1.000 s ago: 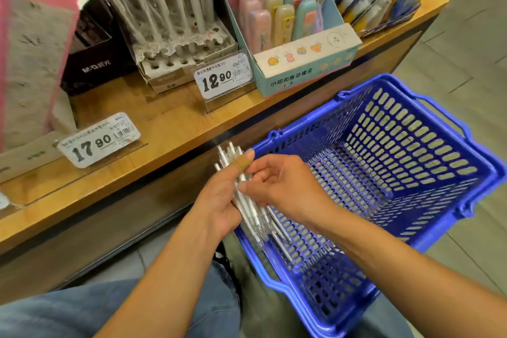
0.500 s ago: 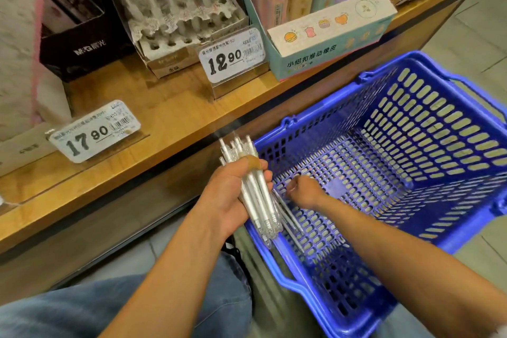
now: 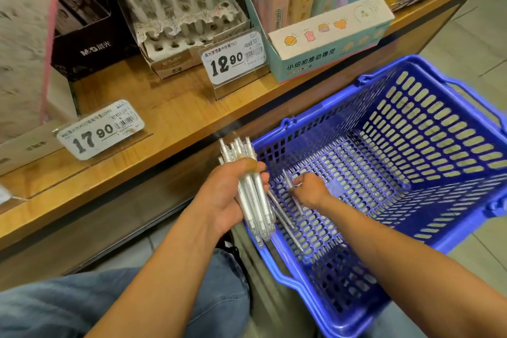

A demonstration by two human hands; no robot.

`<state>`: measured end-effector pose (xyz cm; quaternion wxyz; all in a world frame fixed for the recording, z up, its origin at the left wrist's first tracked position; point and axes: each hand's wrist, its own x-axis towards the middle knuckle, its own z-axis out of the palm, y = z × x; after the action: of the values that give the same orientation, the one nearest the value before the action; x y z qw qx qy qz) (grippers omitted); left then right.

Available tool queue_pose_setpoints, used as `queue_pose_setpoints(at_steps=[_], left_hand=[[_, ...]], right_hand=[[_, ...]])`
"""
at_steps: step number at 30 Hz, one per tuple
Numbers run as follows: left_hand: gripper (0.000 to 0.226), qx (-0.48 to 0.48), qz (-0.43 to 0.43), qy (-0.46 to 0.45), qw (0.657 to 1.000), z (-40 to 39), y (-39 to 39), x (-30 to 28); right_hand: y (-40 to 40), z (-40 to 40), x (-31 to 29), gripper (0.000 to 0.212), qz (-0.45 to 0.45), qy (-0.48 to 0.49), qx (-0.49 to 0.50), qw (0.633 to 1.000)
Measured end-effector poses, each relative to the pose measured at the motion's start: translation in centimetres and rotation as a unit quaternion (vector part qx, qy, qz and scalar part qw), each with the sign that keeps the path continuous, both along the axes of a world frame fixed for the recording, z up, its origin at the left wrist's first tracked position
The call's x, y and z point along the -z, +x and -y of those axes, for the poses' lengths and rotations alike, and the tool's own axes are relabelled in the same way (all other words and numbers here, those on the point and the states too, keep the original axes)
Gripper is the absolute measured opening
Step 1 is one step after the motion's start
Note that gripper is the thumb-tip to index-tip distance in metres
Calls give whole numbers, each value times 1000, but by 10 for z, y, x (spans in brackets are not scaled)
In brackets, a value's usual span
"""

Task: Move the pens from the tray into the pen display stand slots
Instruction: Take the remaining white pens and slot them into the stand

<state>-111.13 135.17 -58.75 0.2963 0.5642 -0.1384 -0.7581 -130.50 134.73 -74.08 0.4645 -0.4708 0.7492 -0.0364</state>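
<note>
A bundle of white pens (image 3: pixel 251 189) stands nearly upright in the left hand (image 3: pixel 233 197), whose fingers and thumb are curled round the middle of the barrels. The clicker ends stick out above the fist and the clear tips reach below it, over the near left corner of the blue basket (image 3: pixel 428 233). A tan plaster wraps the thumb across the front of the bundle.

Just to the right of that grip, lower and inside the basket, the right hand (image 3: pixel 310 191) pinches a single pen (image 3: pixel 292 191) between thumb and fingertips; the pen slants from upper left to lower right through the pinch, and whether its lower end touches the mesh floor cannot be told. Between the two hands, below the bundle, a few loose pens (image 3: pixel 285 223) lie slanted on the basket floor against its near left wall.

Up and away from the left grip, on the wooden shelf (image 3: pixel 175 118), the pen stand (image 3: pixel 189 35) holds tall white pens in its back rows, with open round holes along its front. A 12.90 price tag (image 3: pixel 233 59) stands in front of it to the right, and a 17.90 price tag (image 3: pixel 100 130) lies to the left. A black box (image 3: pixel 87 49) sits left of the stand and a light blue eraser box (image 3: pixel 329 35) right of it.
</note>
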Motion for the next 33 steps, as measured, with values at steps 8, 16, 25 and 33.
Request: queue_pose_setpoints(at_steps=[8, 16, 25, 33], left_hand=[[8, -22, 23, 11, 999, -12, 6, -12], [68, -47, -93, 2, 995, -23, 5, -16], [7, -75, -12, -10, 997, -14, 3, -1], [30, -38, -8, -24, 999, -7, 0, 10]], right_hand=[[14, -35, -134, 22, 323, -77, 164, 929], [78, -52, -165, 16, 319, -193, 138, 917], [26, -15, -106, 14, 333, -129, 96, 929], [17, -25, 48, 17, -94, 70, -157, 981]])
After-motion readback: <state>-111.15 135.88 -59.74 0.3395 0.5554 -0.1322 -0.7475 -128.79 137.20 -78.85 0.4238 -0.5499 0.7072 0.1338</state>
